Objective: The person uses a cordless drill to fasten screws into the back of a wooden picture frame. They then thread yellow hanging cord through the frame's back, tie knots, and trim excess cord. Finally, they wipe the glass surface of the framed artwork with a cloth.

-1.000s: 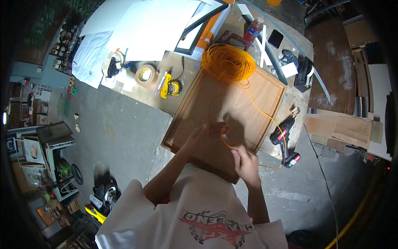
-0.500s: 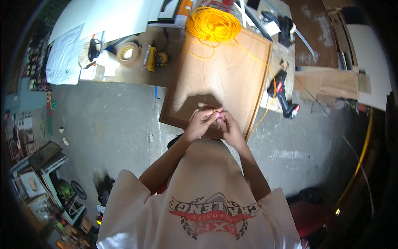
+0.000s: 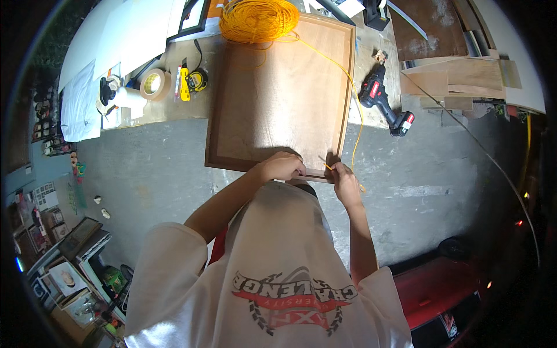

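A shallow wooden tray-like panel (image 3: 290, 104) with a raised rim lies in front of me, its near edge against my body. On the far end rests a coil of orange cord (image 3: 258, 22), and one strand runs down along the right side of the panel. My right hand (image 3: 347, 184) is closed on the cord's end at the near right corner, where a short piece sticks out past the fingertips. Bent over the near rim, my left hand (image 3: 283, 166) grips that edge; some of its fingers are hidden.
On the bench, a cordless drill (image 3: 383, 101) lies right of the panel. To the left are a yellow utility knife (image 3: 184, 84), a tape measure (image 3: 197, 80) and a roll of tape (image 3: 153, 85). Wooden boards (image 3: 473, 78) are stacked at right; framed pictures (image 3: 64, 272) stand lower left.
My hands, together over the panel before, have moved apart. The left has gone down onto the near rim; the right has moved right to the corner with the cord. The view has shifted.
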### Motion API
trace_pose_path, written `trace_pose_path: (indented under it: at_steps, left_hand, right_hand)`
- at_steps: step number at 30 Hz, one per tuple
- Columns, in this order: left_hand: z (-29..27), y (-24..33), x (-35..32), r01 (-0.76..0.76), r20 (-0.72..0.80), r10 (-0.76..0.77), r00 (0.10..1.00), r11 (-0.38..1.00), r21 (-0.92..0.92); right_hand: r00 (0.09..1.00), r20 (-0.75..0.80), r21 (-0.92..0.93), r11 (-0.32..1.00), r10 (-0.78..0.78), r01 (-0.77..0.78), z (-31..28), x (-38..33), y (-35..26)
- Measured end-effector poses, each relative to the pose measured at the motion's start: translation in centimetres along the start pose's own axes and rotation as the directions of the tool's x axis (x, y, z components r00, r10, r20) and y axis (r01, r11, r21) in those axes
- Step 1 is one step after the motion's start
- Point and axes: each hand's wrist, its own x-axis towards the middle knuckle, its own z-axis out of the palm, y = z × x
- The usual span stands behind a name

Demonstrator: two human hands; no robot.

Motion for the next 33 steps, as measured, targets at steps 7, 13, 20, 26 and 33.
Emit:
trace_pose_path:
  at_steps: [7,13,20,26,33]
  left_hand:
    - [-2.2,-1.1,3.1,-0.182,0.187,0.176,0.967,0.983,0.012]
    - [-2.4,-0.6,5.5,-0.291,0.349,0.218,0.912,0.941,0.172]
    - [-4.3,0.1,5.8,-0.381,0.270,0.351,0.896,0.922,0.065]
    - [-3.8,0.8,7.6,-0.381,0.367,0.372,0.853,0.923,-0.051]
    - [-2.8,-0.2,7.6,-0.351,0.368,0.366,0.855,0.930,-0.111]
  right_hand:
    - [0.983,0.056,0.100,0.981,-0.173,0.166,-1.3,0.3,2.8]
    - [0.983,-0.034,0.089,0.979,-0.180,0.182,-1.3,0.2,4.2]
    - [0.910,-0.072,0.439,0.832,0.407,-0.338,4.7,-2.6,7.0]
    - [0.812,-0.318,0.686,0.710,0.489,-0.159,9.4,-3.8,6.7]
    - [0.722,0.115,0.980,0.042,0.683,-0.196,10.1,-4.4,3.6]
